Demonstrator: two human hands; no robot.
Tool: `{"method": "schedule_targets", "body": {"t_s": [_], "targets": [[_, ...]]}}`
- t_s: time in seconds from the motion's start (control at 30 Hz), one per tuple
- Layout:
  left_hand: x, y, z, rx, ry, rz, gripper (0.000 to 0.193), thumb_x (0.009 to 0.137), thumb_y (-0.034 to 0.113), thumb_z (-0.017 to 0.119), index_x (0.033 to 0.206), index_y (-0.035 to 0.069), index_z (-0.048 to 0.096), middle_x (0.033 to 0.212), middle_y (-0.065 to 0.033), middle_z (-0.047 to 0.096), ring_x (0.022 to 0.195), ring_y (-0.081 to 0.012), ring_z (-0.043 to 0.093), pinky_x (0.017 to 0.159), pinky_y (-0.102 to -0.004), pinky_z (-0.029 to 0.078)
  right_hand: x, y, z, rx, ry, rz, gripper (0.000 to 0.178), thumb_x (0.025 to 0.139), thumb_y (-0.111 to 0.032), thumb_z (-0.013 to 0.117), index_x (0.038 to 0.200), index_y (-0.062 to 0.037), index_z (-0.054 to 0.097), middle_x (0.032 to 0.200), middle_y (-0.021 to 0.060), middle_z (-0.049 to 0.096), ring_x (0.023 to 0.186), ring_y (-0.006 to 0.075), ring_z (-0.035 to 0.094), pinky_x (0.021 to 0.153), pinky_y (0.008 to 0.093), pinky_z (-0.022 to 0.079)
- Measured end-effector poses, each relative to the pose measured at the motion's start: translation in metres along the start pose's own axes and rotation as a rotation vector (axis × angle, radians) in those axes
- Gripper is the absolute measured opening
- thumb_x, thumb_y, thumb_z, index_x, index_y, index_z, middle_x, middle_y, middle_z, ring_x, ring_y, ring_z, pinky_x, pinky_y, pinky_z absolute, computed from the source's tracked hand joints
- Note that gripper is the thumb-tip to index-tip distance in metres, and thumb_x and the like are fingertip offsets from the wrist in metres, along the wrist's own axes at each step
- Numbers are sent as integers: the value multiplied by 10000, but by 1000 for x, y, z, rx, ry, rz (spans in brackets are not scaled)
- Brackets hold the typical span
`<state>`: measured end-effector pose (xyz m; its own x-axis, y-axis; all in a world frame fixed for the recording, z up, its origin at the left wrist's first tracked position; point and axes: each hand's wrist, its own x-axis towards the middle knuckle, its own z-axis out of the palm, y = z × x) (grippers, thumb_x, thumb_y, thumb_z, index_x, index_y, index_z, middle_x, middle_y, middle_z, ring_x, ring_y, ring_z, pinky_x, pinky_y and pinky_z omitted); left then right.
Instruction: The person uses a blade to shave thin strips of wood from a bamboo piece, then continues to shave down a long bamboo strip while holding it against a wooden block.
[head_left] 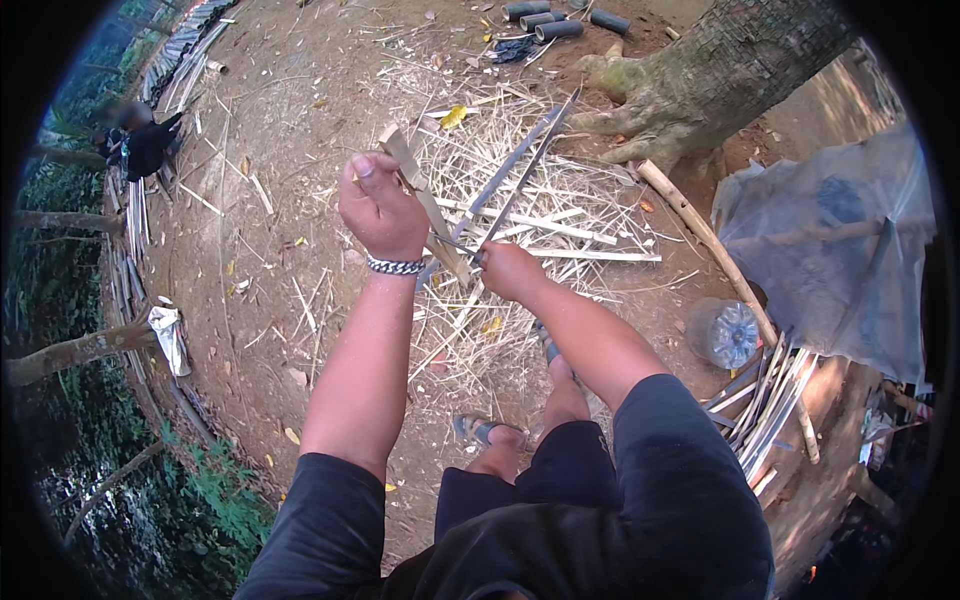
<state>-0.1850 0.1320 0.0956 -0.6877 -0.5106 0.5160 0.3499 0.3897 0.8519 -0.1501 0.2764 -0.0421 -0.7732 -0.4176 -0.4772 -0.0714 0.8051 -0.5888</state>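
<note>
My left hand point(382, 208) is closed around a pale split piece of wood or bamboo point(432, 205), held slanting in front of me. My right hand point(510, 272) grips a knife point(462, 248), its dark, narrow blade lying across the lower part of the pale piece. The fingers partly hide the handle. Just beyond the right hand, two long dark strips point(518, 165) reach away over the litter; whether they are bamboo or metal is unclear. A braided bracelet circles my left wrist.
Pale shavings and splints point(590, 255) cover the dirt around my sandalled feet. A tree trunk point(700, 75) rises at the far right, near dark tubes point(558, 30). A pole point(705, 235), large plastic bottle point(728, 333) and plastic sheet point(830, 250) stand right. Another person point(150, 145) is far left.
</note>
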Motion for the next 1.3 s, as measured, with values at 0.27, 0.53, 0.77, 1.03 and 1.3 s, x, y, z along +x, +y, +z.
{"method": "schedule_targets", "body": {"t_s": [0.27, 0.53, 0.77, 1.03, 1.3], "targets": [[-14, 9, -6, -177, -23, 18, 490, 1048, 418, 400, 762, 42, 529, 613, 25, 452, 535, -53, 385, 495, -228, 286, 25, 37, 79, 194, -92, 84, 243, 881, -200, 570, 1070, -68, 648, 1025, 207, 679, 961, 355, 668, 840, 458, 528], [19, -9, 27, 20, 40, 54, 533, 1039, 414, 429, 704, 26, 572, 559, -12, 503, 523, -92, 452, 503, -275, 337, 52, 39, 42, -12, -13, 112, 259, 926, -238, 564, 1162, -156, 634, 1070, 121, 692, 984, 286, 674, 863, 426, 534], [39, -14, 56, 120, 6, 186, 541, 1026, 403, 437, 650, 39, 573, 553, -27, 539, 515, -125, 510, 522, -296, 397, 78, 56, 38, -36, 76, 90, 283, 952, -232, 485, 1189, -154, 618, 1074, 138, 688, 1008, 307, 663, 885, 435, 528], [19, -13, 86, 26, -182, 329, 504, 1006, 330, 471, 628, 11, 566, 533, -96, 534, 514, -175, 505, 523, -344, 395, 113, 118, -5, -415, 7, 197, 240, 978, -139, 442, 1121, -127, 634, 1036, 132, 688, 980, 314, 667, 834, 459, 525], [79, -52, 35, 429, -133, 539, 445, 1001, 376, 467, 793, 5, 598, 643, -32, 554, 562, -124, 520, 557, -266, 416, 70, 195, 58, -47, -16, 420, 287, 955, -269, 517, 1136, -83, 640, 1098, 195, 674, 1026, 345, 653, 894, 459, 508]]}}
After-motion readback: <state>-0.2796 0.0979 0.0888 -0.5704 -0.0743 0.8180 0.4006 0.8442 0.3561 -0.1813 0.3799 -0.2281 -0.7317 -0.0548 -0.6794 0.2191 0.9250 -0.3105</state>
